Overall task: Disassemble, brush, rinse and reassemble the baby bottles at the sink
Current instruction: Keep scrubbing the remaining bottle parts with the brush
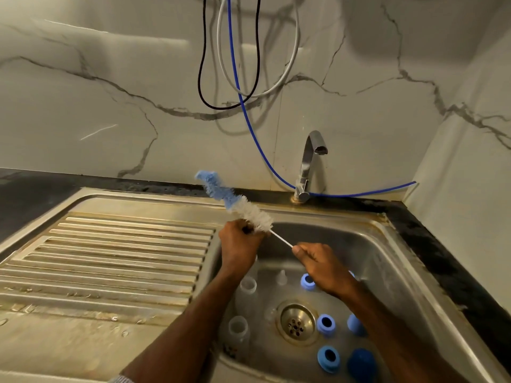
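The person holds a long bottle brush [243, 207] up over the sink [387, 244]. The right hand [322, 262] pinches the thin white wire handle near its end. The left hand [239, 243] is curled around something small and dark just under the white bristles — it is too hidden to say what it is, maybe a ring or a nipple. The blue tip of the brush sticks far out past that hand, up and to the left.

The bottle parts all lie down in the sink. Two clear bottles [243, 299] lie at the left side, one nearer the wall and one nearer the person. Blue rings [326, 324] and blue caps [360, 364] sit around the drain [297, 323], and a small clear nipple [281, 277] stands near the back. The tap [311, 161] does not look like it is running.

What could go wrong? The wire handle is thin, and wet fingers may slip on it — then the brush would drop into the sink. If the right hand pushes too hard, the wire may bend. The small dark part could pop out of the left hand and fall among the other parts. The long brush tip may also flick dirty drops onto the wall and the counter [27, 197]. The small clear nipple is hard to see, so it could get missed.
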{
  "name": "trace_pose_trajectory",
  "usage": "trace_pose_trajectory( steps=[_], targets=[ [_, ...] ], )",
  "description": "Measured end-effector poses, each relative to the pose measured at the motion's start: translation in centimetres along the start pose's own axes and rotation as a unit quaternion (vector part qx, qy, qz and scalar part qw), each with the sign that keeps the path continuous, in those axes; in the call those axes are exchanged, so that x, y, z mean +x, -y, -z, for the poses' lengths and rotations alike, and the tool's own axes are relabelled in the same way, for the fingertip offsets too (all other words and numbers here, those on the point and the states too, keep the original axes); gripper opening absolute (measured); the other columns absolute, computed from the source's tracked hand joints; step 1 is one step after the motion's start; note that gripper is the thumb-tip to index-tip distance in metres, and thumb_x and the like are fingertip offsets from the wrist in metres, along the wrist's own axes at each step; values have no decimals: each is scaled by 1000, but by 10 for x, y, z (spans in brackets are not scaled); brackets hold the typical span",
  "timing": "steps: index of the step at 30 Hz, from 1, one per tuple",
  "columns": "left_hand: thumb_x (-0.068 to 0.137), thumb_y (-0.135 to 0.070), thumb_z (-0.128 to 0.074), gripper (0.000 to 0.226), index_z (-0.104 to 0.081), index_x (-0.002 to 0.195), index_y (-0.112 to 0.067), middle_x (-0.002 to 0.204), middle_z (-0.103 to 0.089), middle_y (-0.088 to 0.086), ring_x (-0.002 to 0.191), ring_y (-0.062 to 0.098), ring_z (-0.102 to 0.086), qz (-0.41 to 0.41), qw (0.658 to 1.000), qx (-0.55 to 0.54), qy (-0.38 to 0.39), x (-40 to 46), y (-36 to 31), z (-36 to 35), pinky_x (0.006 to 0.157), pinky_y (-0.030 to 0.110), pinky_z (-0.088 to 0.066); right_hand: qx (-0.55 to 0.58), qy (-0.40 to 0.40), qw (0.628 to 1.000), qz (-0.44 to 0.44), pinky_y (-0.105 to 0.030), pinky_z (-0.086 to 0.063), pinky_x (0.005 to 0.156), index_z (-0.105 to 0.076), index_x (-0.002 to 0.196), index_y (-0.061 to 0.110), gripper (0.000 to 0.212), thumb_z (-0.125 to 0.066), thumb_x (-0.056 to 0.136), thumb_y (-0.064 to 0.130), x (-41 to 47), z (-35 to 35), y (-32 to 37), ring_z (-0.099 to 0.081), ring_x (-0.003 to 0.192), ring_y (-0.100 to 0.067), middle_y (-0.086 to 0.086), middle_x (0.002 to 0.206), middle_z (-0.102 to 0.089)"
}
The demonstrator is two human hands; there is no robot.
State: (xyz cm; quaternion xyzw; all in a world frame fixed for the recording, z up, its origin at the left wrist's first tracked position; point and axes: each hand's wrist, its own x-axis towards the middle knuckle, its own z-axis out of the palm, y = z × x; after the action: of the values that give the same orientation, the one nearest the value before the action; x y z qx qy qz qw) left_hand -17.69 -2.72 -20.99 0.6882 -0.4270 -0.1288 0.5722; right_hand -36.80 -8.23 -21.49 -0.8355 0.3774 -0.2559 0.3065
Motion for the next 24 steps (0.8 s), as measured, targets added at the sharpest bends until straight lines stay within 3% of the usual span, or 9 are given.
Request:
trace_pose_trajectory(
  steps=[2, 5, 9, 12, 14, 18, 22, 24],
  targets=[
    [83, -22, -81, 8, -75, 81, -17, 70, -72, -8, 64, 3, -70, 23, 1000, -8, -5, 9, 5, 11, 61, 13, -54, -22, -1, 1000, -9, -21, -36, 56, -52, 66, 15, 40, -48, 105, 25, 0, 12, -10, -42, 53, -3, 9, 57, -46],
    [85, -22, -80, 9, -73, 79, -19, 70, -71, -9, 62, -2, -67, 3, 1000, 18, 10, 12, 8, 19, 59, 15, -54, -18, 2, 1000, -21, -27, -38, 59, -53, 67, 16, 39, -49, 104, 26, -2, 23, -19, -41, 54, -3, 5, 60, -48],
    [84, -26, -81, 15, -74, 74, -18, 62, -69, -6, 56, 2, -66, -39, 998, 5, 50, -2, -1, 2, 60, 22, -57, -23, 0, 999, 25, -16, -35, 54, -48, 64, 27, 42, -49, 105, 21, -1, 2, 2, -47, 54, -3, 14, 55, -51],
    [84, -30, -81, 29, -69, 60, -19, 52, -63, -8, 51, 3, -62, -68, 996, 17, 49, -7, -6, -5, 57, 14, -48, -19, -17, 999, 47, -18, -37, 53, -48, 64, 30, 42, -48, 105, 21, 0, -3, 5, -47, 54, -5, 16, 55, -52],
    [83, -21, -82, 20, -72, 66, -17, 55, -66, -7, 53, 3, -65, -37, 998, -28, 38, -4, -7, 1, 56, 11, -49, -26, -23, 999, 31, -27, -39, 56, -54, 67, 20, 38, -49, 105, 24, 1, 7, -5, -46, 54, -5, 9, 58, -51],
    [86, -21, -78, 14, -74, 77, -12, 67, -72, 3, 64, 17, -71, 46, 993, -107, 32, 9, 5, 18, 66, 26, -59, -15, -31, 999, -12, -31, -36, 58, -49, 63, 21, 41, -51, 104, 24, -2, 29, -29, -39, 53, -3, 8, 57, -45],
    [85, -19, -80, 16, -74, 73, -9, 63, -71, 3, 60, 17, -70, 6, 994, -63, 85, 2, 3, 14, 64, 25, -58, -3, 7, 1000, -1, -23, -38, 56, -53, 67, 16, 39, -49, 105, 25, -2, 13, -15, -43, 54, -3, 5, 59, -48],
    [84, -16, -80, 18, -73, 71, -5, 60, -70, 5, 59, 20, -69, -26, 992, -55, 109, -5, -3, 4, 62, 26, -58, -8, -8, 1000, 25, -20, -34, 55, -49, 64, 21, 41, -49, 105, 23, 1, 2, -4, -43, 53, -3, 8, 57, -46]
  ],
)
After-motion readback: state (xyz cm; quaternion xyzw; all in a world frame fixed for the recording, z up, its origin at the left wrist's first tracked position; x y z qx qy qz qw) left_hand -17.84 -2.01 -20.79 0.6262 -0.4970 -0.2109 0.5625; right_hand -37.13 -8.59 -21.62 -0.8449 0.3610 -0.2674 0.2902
